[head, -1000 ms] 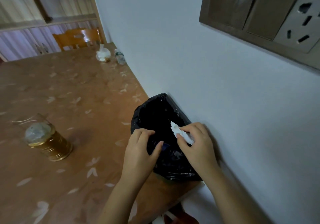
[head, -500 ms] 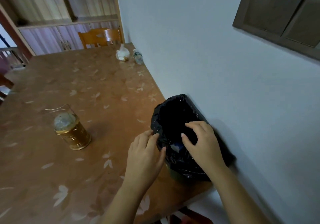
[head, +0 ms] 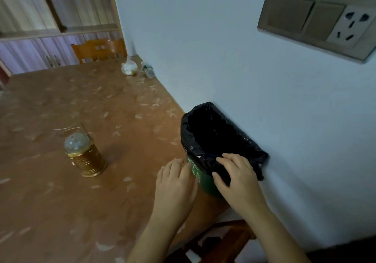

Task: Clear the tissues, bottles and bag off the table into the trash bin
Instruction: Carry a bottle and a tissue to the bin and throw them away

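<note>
A green trash bin [head: 205,183] lined with a black bag [head: 205,128] stands on the table's near right corner, against the wall. My left hand [head: 175,183] lies flat against the bin's left side, fingers straight. My right hand [head: 238,175] grips the liner's near edge, thumb and fingers curled over the black plastic. At the table's far end, by the wall, sit a clear plastic bag [head: 129,68] with white contents and a small plastic bottle [head: 148,70]. The inside of the bin is dark and I cannot see its contents.
A gold lantern-like can [head: 85,157] with a clear domed top stands on the brown flower-patterned table [head: 61,201]. A wooden chair [head: 99,49] is at the far end, another chair's wood [head: 230,240] below the near corner. A switch-and-socket panel [head: 317,20] is on the wall.
The white tissue held by my right hand over the bin a second ago is gone from view. Both hands moved down to the bin's near edge; the green side now shows.
</note>
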### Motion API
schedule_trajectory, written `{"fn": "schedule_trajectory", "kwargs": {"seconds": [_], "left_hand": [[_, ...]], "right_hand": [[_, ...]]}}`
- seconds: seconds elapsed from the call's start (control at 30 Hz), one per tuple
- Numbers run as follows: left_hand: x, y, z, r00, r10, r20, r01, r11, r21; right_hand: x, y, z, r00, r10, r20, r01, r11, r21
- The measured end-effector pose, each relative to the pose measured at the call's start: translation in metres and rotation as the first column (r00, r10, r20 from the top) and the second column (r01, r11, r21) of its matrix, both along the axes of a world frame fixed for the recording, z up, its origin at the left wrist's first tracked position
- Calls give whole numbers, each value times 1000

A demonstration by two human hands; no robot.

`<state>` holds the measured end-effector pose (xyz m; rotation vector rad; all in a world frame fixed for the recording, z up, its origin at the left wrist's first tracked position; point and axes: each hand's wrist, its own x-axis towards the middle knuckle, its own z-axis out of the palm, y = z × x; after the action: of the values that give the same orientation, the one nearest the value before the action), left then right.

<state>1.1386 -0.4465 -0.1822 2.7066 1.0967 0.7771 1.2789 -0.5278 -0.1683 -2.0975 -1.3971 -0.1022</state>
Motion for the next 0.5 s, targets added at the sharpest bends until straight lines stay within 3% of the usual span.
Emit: {"fn": "schedule_trajectory", "kwargs": {"seconds": [0.17,0.5], "left_hand": [[-27,-19,-6,997,-74,5,74,997,-1],[-89,-63,-1,998,-29,49,29,1000,-5]], "right_hand": [[-36,-28,-6,999,-48,-6,48,999,-19],[-90,-64,1,998,24,52,-24,1000,-9]]}}
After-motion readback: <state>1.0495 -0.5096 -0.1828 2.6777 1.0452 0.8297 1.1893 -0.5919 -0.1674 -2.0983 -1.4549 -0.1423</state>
